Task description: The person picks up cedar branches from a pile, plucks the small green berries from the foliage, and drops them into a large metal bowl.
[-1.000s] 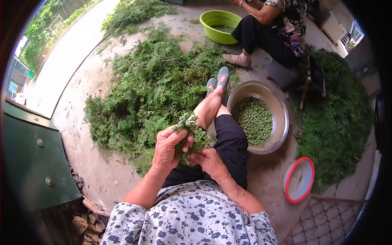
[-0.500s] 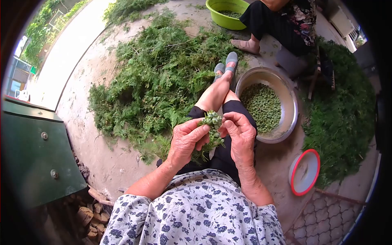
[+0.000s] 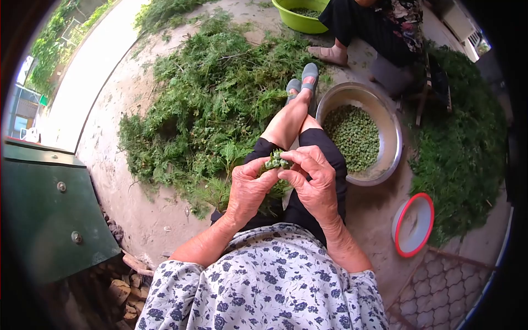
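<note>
In the middle of the head view, a conifer sprig (image 3: 276,159) with a cluster of small green cones sits over my lap. My left hand (image 3: 250,187) is closed around its leafy stem, which hangs partly hidden below the palm. The thumb and forefinger of my right hand (image 3: 314,179) pinch the cones at the sprig's right side. Just right of my knees stands a wide metal basin (image 3: 389,135), with many loose green cones (image 3: 352,137) inside.
A large heap of cut conifer branches (image 3: 203,99) lies ahead and left; another pile (image 3: 456,148) lies right. A red-rimmed bowl (image 3: 413,224) tilts near it. A seated person (image 3: 379,27) is beside a lime-green tub (image 3: 300,21). A green metal panel (image 3: 55,203) stands left.
My right hand has moved left and up, onto the cone cluster, and its fingers now cover part of it. My left hand has hardly moved.
</note>
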`<action>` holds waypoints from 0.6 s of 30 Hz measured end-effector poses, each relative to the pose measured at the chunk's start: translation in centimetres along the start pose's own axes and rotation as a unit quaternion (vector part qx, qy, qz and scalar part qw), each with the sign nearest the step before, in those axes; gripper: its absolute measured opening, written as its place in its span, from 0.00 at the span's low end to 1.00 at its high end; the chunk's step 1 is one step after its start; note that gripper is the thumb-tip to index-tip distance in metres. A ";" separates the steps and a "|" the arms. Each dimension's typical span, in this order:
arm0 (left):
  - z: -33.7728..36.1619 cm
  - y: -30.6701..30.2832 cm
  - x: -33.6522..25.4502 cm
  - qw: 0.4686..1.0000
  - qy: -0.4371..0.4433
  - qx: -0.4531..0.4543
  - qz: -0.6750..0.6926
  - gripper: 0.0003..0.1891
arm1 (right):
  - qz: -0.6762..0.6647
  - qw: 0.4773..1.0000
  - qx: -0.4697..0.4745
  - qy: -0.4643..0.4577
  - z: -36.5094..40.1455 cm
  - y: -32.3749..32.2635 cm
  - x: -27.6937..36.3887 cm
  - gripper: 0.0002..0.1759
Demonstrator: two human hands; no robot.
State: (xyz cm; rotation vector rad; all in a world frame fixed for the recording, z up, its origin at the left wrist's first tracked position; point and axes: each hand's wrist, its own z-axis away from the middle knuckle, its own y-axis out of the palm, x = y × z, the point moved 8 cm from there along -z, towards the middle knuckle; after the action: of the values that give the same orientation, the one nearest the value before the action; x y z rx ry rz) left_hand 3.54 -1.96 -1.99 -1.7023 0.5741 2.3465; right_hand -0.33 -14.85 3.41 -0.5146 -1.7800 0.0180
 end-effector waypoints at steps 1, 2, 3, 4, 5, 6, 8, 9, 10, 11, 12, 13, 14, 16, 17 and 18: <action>0.0 0.0 -0.2 1.000 0.011 0.002 -0.028 0.10 | 0.008 1.000 -0.013 -0.019 0.0 -0.2 0.2 0.14; 0.1 0.2 -0.2 1.000 0.010 0.003 -0.029 0.10 | 0.016 0.999 -0.025 -0.039 0.1 -0.3 0.4 0.13; 0.1 0.2 -0.4 0.999 0.018 -0.011 -0.037 0.08 | 0.016 0.999 -0.026 -0.037 0.1 -0.3 0.2 0.13; 0.1 0.2 -0.7 0.998 0.027 -0.024 -0.045 0.07 | -0.021 0.999 -0.024 -0.018 0.1 -0.2 -0.3 0.12; 0.2 0.3 -0.9 0.998 0.027 -0.024 -0.046 0.07 | -0.058 0.998 -0.022 0.001 0.1 -0.2 -0.7 0.11; 0.3 0.4 -0.9 0.999 0.012 -0.023 -0.034 0.06 | -0.058 0.998 -0.023 0.001 0.1 -0.2 -0.7 0.11; 0.4 0.4 -0.7 0.999 -0.003 -0.023 -0.022 0.06 | -0.006 0.999 -0.034 -0.031 0.1 -0.2 -0.1 0.06; 0.4 0.4 -0.3 0.999 -0.029 -0.017 -0.009 0.05 | -0.006 0.999 -0.034 -0.030 0.3 -0.3 -0.2 0.06; 0.5 0.5 0.1 0.998 -0.056 -0.012 0.004 0.05 | -0.134 0.987 -0.022 0.085 0.7 0.1 -2.5 0.06; 0.5 0.4 0.3 0.998 -0.057 -0.012 0.004 0.05 | -0.259 0.946 -0.008 0.197 1.4 0.9 -4.4 0.06; 0.5 0.5 0.6 0.998 -0.056 0.003 0.009 0.06 | -0.259 0.945 -0.008 0.198 1.5 0.8 -4.7 0.06; 0.5 0.7 0.7 0.998 -0.054 0.018 0.015 0.07 | -0.368 0.898 -0.026 0.239 1.8 1.2 -5.6 0.07; 0.4 0.7 0.7 0.998 -0.055 0.018 0.014 0.07 | -0.471 0.837 -0.044 0.276 2.2 1.6 -6.4 0.08; 0.3 1.0 0.7 0.997 -0.068 0.039 0.010 0.07 | -0.513 0.813 -0.044 0.271 2.2 1.5 -6.8 0.08; 0.3 1.0 0.6 0.997 -0.069 0.040 0.009 0.07 | -0.536 0.797 -0.040 0.275 2.0 1.5 -6.6 0.09; 0.4 1.1 0.5 0.996 -0.073 0.045 0.006 0.05 | -0.559 0.780 -0.036 0.279 2.0 1.6 -6.5 0.10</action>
State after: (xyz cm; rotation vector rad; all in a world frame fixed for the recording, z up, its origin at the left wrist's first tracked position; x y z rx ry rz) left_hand 2.65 -2.88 -2.13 -1.4799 0.6530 2.3892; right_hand -0.51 -15.17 -3.56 0.5213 -1.2493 -0.9418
